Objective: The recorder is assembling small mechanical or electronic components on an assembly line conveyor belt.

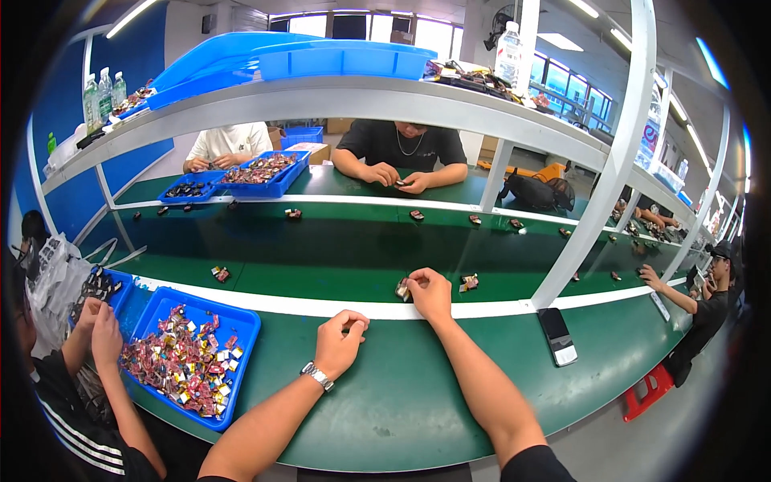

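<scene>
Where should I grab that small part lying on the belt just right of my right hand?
Pinch the small part across its short sides, coming from above and from the near edge. It lies flat and alone on the belt, with the right hand just beside it.

A dark phone screen lies lower right on the counter; colourful small packets fill the lower-left blue tray.

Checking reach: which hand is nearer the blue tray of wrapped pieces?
Left. The left hand rests just right of the blue tray; the right hand is farther right, at the belt.
</scene>
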The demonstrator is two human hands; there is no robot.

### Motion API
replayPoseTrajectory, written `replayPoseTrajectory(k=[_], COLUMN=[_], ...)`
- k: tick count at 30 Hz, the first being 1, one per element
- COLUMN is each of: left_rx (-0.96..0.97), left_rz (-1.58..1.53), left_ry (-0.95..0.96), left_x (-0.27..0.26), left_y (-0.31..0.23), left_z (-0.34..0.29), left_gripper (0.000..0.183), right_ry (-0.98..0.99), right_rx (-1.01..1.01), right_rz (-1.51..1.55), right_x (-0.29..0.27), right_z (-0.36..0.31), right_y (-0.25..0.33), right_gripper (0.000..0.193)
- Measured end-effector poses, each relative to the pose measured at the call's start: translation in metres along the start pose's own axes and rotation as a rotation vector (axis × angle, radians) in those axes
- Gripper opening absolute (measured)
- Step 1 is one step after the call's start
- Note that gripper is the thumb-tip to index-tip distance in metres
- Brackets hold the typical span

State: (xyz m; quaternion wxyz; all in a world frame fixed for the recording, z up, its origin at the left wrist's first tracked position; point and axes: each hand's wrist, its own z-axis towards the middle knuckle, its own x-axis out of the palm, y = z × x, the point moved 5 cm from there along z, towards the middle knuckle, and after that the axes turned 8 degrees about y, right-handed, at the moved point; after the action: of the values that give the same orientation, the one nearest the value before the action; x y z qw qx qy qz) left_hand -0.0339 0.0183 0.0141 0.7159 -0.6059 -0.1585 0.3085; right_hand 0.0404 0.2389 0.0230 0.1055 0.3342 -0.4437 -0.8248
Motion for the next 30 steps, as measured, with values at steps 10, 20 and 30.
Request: replayPoseTrajectory(k=[10,20,30], left_rx=[-0.048,0.044,0.045], left_rz=[-0.024,-0.392,-0.375], left_ry=[0.02,0.105,0.155], left_x=[-0.007,-0.006,-0.002], left_y=[0.004,0.002,-0.001], left_z=[-0.005,0.003,0.002], left_gripper=[0.012,0.01,0.007], right_ry=[-0.42,-0.112,-0.246], right_rx=[-0.064,0.228,0.16], right_rz=[-0.61,-0.465,-0.327], right_x=[-0.092,-0.123,-0.135], right_z=[-0.001,-0.006,-0.007], right_y=[-0.025,-0.092,-0.092], right_gripper=[0.037,0.059,0.044])
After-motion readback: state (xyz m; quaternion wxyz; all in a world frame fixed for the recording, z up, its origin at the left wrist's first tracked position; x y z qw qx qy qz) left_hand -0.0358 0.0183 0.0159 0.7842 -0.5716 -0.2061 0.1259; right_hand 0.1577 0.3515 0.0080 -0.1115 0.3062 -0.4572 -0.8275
